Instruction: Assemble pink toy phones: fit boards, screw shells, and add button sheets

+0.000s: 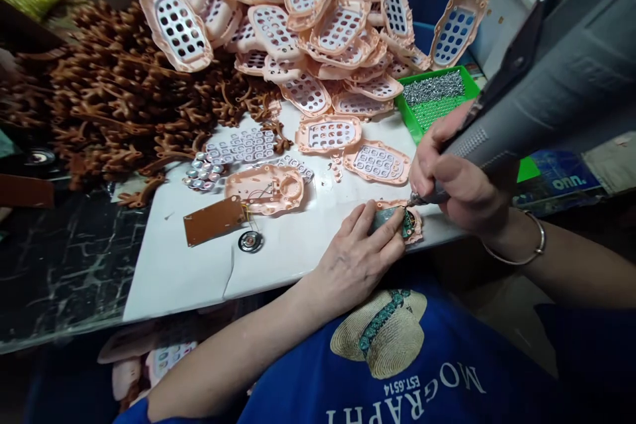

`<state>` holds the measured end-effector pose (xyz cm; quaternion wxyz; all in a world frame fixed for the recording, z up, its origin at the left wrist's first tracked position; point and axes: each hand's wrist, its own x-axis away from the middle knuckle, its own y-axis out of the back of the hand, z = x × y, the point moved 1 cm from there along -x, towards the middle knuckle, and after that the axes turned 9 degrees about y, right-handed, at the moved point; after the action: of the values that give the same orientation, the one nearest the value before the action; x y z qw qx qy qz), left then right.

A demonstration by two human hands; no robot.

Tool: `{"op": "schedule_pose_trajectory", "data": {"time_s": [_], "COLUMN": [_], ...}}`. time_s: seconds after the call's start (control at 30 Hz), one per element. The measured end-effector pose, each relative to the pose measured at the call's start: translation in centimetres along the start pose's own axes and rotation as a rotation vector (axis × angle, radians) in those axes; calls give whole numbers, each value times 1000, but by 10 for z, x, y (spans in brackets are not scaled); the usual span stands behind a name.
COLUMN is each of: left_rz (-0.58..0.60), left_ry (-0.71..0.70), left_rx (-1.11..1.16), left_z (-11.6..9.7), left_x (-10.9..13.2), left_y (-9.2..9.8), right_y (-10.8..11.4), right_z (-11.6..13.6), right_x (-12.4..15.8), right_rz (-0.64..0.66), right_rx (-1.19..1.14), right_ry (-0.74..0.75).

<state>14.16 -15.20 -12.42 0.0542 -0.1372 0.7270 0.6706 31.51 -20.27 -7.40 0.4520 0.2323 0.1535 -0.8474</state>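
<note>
Left hand: your left hand (355, 258) lies palm down with its fingers across the circuit board (385, 215); your thumb is hidden, so I cannot tell whether the grip closes underneath.
Right hand: your right hand (460, 185) is wrapped around the grey power screwdriver (546, 73), near its nose, with the bit slanting down to the board.
Board and shell: the board sits in a pink shell (417, 230) at the near edge of the white desk (293, 258), in front of you.
Board handling: judge it light, stiff and fragile; press the flat face near its edges, away from the bit and the solder.
Shell handling: it should be light, rigid plastic, perhaps a little slippery; take it by the outer rim.
Driver handling: it looks bulky and top-heavy, so hold the lower body.
Left side: a second open shell (265, 189) lies beside a brown board (211, 222) and a small speaker (250, 242); thin wires there look easy to snag.
Far right: a green tray (424, 120) holds loose screws (432, 87).
</note>
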Motion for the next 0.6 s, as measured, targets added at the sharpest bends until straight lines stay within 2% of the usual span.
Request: {"op": "schedule_pose_trajectory", "data": {"time_s": [0.13, 0.23, 0.33, 0.47, 0.6], "left_rz": [-21, -34, -38, -80, -69], "left_ry": [-4, 4, 27, 99, 126], "left_rx": [-25, -5, 30, 117, 211], "left_z": [0, 0, 0, 3, 6], "left_x": [0, 0, 2, 5, 8], "left_y": [-1, -1, 0, 2, 4], "right_y": [0, 14, 37, 65, 76], "right_z": [7, 18, 20, -4, -32], "right_x": [-11, -28, -47, -63, -66], "right_rz": [16, -94, -225, -294, -311], "right_rx": [-75, -8, 86, 168, 182], "right_ry": [77, 198, 324, 342, 358]}}
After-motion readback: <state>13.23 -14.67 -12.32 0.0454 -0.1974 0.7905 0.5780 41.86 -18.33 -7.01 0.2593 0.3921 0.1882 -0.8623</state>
